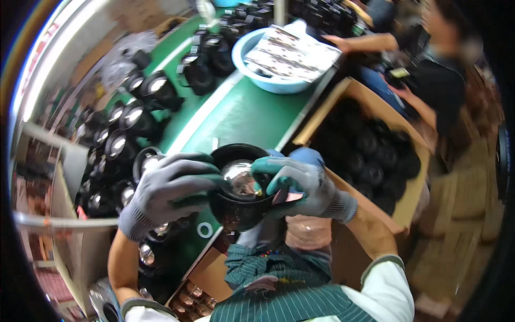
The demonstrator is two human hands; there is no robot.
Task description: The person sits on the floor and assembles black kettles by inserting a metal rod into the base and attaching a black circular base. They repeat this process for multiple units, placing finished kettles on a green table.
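A round black pot-shaped housing (236, 213) with a shiny metal bowl-like inside (238, 177) is held between my gloved hands, its opening tilted up. My left hand (174, 185), in a grey glove with green fingers, is closed on its left rim. My right hand (306, 188), gloved alike, grips the right side with its fingers curled over the rim. A small pinkish piece (287, 197) shows by that hand; what it is I cannot make out. A white ring (205, 229) lies on the green belt below my left hand.
Several black housings with shiny metal (120, 145) stand along the left. A blue basin (252, 45) with a patterned sheet sits on the green belt (252, 115). At right, a carton (322, 112) holds black parts, near a co-worker (429, 80). Copper-coloured parts (193, 295) fill a box below.
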